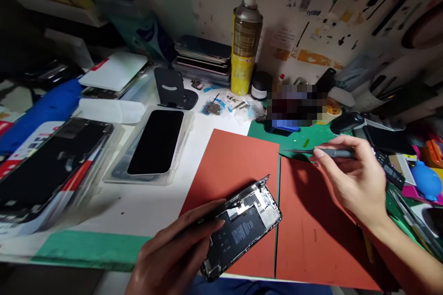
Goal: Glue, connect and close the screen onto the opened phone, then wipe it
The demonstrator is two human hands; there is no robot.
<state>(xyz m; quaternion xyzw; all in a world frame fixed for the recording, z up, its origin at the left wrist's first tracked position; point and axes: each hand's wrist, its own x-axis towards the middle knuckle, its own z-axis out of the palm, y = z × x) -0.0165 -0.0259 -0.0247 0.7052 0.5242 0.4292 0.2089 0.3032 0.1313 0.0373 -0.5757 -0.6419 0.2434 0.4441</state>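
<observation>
My left hand (173,244) grips an opened smartphone (238,233) by its long side, tilted above the orange-red mat. Its dark battery, metal shields and inner frame face up. A thin panel, seen edge-on, stands along its far long edge, with my fingers over it. In my right hand (360,179) is a pair of dark, fine-pointed tweezers (334,152), held like a pen. Their tip points left over the back edge of the mat (311,221), apart from the phone.
Left on the white table lie a phone on a clear case (155,143) and a detached black screen panel (55,161). Behind stand a phone stand (171,85), stacked phone parts (203,55) and a yellow spray can (246,44). A blue air blower (427,179) sits at right.
</observation>
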